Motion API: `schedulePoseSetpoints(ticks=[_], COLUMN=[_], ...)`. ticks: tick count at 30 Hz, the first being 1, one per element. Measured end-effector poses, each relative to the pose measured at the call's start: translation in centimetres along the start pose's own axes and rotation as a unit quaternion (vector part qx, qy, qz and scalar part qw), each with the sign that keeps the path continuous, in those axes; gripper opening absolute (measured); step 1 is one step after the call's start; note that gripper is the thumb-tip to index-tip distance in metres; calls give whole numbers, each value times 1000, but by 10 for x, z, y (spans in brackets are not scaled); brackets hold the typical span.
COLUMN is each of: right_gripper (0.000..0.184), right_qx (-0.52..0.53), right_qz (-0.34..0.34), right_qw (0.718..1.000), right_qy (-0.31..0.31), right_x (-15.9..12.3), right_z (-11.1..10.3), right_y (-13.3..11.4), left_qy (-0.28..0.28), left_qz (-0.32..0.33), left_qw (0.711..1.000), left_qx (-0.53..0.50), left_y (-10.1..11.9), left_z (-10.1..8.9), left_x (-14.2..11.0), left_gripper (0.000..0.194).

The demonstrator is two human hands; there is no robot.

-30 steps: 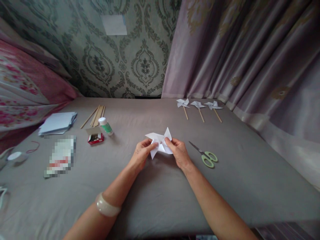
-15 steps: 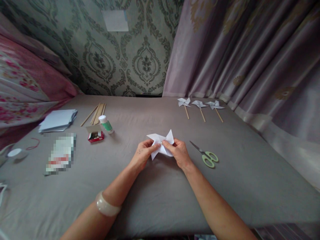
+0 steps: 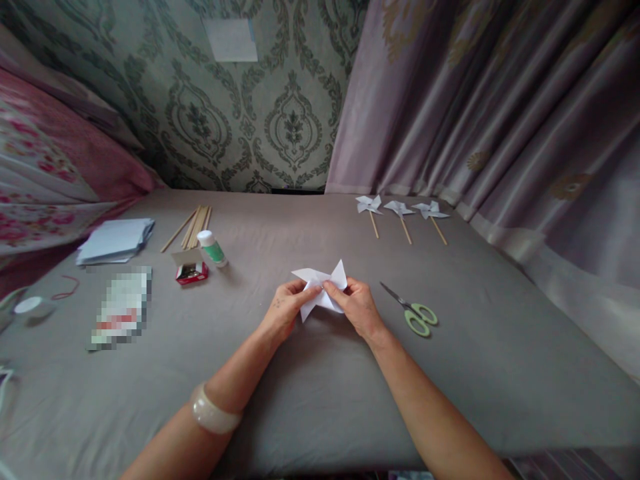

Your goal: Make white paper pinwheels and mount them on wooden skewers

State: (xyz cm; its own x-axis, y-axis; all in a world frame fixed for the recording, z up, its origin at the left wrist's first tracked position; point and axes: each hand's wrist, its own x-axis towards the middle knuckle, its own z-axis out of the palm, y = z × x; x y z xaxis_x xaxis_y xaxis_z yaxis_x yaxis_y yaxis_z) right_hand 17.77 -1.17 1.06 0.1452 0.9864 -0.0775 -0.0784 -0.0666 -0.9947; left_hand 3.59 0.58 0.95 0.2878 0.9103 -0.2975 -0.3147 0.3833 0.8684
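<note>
Between both hands, just above the cloth, is a white paper pinwheel with its points folded to the centre. My left hand grips its left side, thumb pressed near the middle. On the right side my right hand pinches the paper, its thumb also at the centre. A tiny metallic fastener seems to show between the thumbs; the fingers beneath the paper are hidden. Scissors with green handles lie to the right of my right hand, their blades pointing away to the left.
At the back right lie three finished pinwheels on sticks. Toward the left are wooden sticks, a glue stick, an open red box of small metal pieces, a paper stack, a blurred packet and a white roll.
Both hands keep their hold on the pinwheel. The paper has tilted very slightly and shifted a little left; the thumbs press closer over the centre. Everything else stays put.
</note>
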Motion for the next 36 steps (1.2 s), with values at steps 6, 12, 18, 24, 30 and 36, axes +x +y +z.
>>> schedulePoseSetpoints(ticks=[6,12,18,24,30,36], right_gripper=[33,36,37,32,34,38], right_qx=[-8,12,73,51,38,28], right_qz=[-12,-8,5,-8,-20,2], right_qw=[1000,1000,997,998,998,998], right_qy=[-14,-13,-31,-31,-38,-61], right_x=[0,1,1,0,1,-2], right_z=[-1,-2,-1,-1,-2,-1], right_y=[2,3,-3,-4,-4,-3], left_qy=[2,-1,17,29,33,40], left_qz=[-1,1,5,1,9,26], left_qw=[1000,1000,998,997,997,998], left_qx=[3,-6,-53,-75,-70,-45], left_y=[2,2,3,2,-1,-4], left_z=[2,3,3,1,-1,-1], left_x=[-2,-1,1,3,6,4], left_gripper=[36,34,33,33,33,34])
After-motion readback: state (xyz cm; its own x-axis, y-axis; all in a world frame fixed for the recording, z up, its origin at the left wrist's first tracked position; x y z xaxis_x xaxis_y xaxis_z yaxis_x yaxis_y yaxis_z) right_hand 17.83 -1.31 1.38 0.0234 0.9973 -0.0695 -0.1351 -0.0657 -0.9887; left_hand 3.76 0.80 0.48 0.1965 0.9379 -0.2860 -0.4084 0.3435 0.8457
